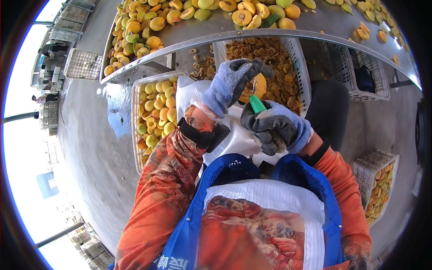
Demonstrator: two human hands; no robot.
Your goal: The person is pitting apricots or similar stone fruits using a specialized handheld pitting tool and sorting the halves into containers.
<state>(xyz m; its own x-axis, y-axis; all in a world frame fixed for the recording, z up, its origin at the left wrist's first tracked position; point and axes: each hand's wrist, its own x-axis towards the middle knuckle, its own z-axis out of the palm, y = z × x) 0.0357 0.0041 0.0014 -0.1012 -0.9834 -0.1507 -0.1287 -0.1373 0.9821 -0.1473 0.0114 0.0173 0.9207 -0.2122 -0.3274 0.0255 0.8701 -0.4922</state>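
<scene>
My left hand [227,85], in a blue glove with a dark palm, is closed around a cut yellow peach half [261,84]. My right hand [275,127], gloved the same way, grips a pitting tool by its green handle [257,104]. The tool's curved metal end meets the cut face of the peach half. My left fingers hide part of the fruit. Both hands are above my lap, in front of the table edge.
A metal table [216,36] bears many halved peaches [155,22]. Under its edge stands a white crate [302,67] of brown peach pits and scraps. A crate of peach halves [157,105] is at my left, another crate [374,180] at the lower right. A white basket [83,64] stands at far left.
</scene>
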